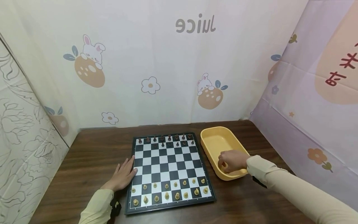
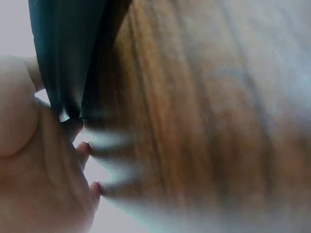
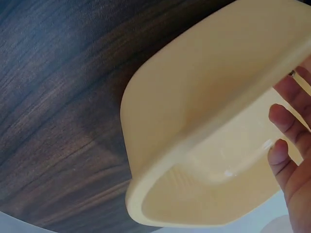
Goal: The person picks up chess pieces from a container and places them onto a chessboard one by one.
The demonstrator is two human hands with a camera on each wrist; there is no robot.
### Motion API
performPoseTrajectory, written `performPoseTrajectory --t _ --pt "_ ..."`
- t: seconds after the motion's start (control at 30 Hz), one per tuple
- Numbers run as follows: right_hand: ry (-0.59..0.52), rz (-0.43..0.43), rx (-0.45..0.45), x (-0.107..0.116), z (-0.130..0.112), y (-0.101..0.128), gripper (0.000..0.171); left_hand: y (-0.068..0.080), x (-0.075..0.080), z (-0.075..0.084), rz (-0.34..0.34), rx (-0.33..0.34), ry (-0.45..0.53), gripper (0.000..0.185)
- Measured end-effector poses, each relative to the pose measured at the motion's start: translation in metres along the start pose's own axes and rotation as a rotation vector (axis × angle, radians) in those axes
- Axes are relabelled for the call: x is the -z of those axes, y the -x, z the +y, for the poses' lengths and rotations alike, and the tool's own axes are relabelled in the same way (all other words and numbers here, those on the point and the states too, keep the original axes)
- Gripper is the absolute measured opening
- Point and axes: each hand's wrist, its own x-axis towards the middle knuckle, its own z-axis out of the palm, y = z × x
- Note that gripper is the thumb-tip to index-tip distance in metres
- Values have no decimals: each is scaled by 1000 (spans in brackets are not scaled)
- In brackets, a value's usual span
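A chessboard [image 1: 165, 174] lies on the table with dark chess pieces [image 1: 169, 137] along its far side and cream chess pieces [image 1: 177, 196] along its near side. My left hand [image 1: 122, 175] rests at the board's left edge, fingers extended and thumb over the rim; the left wrist view shows its palm [image 2: 39, 179] beside the dark board edge [image 2: 68, 53]. Over the yellow tray [image 1: 208, 133], my right hand [image 1: 233, 161] reaches inside with bent fingers. It pinches a small dark piece [image 3: 291, 74], mostly hidden by the fingers.
The brown wooden table [image 1: 98, 149] runs back to a printed curtain [image 1: 151, 102]. Another curtain [image 1: 293, 133] hangs along the right side. The tray stands just right of the board, its raised wall [image 3: 160, 107] around my right hand.
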Motion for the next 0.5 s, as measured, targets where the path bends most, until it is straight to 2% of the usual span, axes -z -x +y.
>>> performPoseTrajectory --t 0.23,0.5 --pt "-76 -70 -22 -5 -5 1 24 0 0 -1 2 -4 -3 65" --pt "-141 -93 -50 -16 -3 1 37 0 1 -1 3 -6 -1 64"
